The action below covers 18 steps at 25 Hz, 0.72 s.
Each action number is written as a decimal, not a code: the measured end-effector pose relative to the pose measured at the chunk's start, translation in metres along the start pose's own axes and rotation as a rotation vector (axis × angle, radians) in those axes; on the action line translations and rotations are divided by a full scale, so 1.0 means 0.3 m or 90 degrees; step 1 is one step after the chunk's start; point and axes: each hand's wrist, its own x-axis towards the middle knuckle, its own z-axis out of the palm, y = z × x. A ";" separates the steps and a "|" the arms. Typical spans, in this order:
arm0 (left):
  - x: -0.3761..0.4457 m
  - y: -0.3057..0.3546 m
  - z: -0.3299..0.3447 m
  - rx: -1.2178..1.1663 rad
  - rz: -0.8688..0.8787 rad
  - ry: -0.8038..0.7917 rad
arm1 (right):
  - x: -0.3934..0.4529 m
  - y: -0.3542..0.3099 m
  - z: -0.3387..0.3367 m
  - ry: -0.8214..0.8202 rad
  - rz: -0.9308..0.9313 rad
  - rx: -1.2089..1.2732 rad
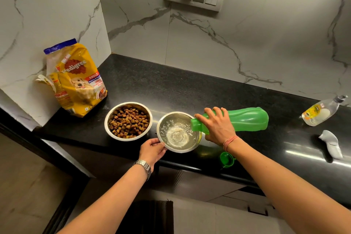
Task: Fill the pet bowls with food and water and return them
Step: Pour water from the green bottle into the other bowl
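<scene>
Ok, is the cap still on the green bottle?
No, the green bottle is uncapped and water pours from its mouth into the steel bowl, while the green cap lies at the counter edge.

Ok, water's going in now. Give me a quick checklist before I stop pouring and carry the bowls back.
1. Food bowl filled with kibble: ok.
2. Stream from the bottle landing inside the water bowl: ok, no spill visible on the counter.
3. Water level enough: not ok yet, only a shallow pool in the bottom.
4. Water bowl steadied: ok, left hand holds its near rim.
5. Bottle grip: ok, right hand is wrapped around the neck end.
6. Cap within reach for closing: ok, it lies at the counter's front edge, close to falling off.
</scene>
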 end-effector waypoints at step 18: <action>-0.008 0.004 0.001 0.000 0.004 -0.010 | 0.003 0.014 0.005 0.024 -0.004 0.006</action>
